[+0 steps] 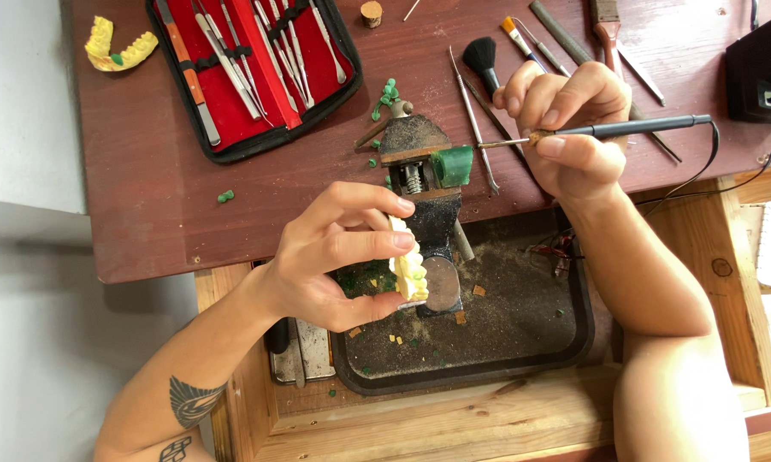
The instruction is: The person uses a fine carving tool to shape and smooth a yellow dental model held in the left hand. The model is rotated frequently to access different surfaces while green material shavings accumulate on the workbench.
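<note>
- Nearest, the left hand [334, 257] pinches a pale yellow plaster model of teeth [408, 267] between thumb and fingers. It holds the model up over the black tray full of crumbs [522, 325].
- Just behind the model, a small dark metal vise [424, 184] stands at the edge of the dark red wooden surface [146, 197]. A green block of wax [452, 165] is stuck on its side.
- The right hand [569, 128] is closed around a thin black pen tool with a cord [633, 128]. The metal tip points at the green block.
- Farther back lie a red open case of metal tools [253, 64], a black brush [483, 60] and another yellow teeth model [116, 47].
- I think the model could slip into the tray and chip, as only the fingertips hold it. The cord could also tug the pen tool off its spot.
</note>
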